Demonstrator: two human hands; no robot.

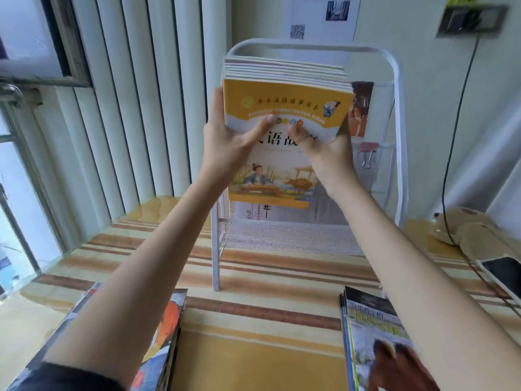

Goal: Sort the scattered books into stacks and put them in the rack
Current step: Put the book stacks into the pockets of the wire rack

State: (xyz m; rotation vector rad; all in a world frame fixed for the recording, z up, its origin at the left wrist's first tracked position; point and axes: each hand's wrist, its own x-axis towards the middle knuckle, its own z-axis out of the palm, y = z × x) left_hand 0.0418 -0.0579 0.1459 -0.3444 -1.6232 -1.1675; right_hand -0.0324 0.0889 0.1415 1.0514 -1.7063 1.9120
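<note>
1. Two hands, one load: my left hand point(225, 139) and right hand point(327, 149) clasp a stack of books point(284, 108), thumbs curled onto the yellow top cover (fingers underneath, unseen).
2. Beyond my grip: the white wire rack point(394, 114), the stack raised before its upper part; whether they touch, I cannot tell.
3. Below my left forearm: a book pile point(166, 328) on the striped table point(253, 277).
4. Below my right forearm: a second pile point(372, 331).

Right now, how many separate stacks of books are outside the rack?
3: one stack held up by both hands before the rack, one stack lower left, one stack lower right on the table.
</note>
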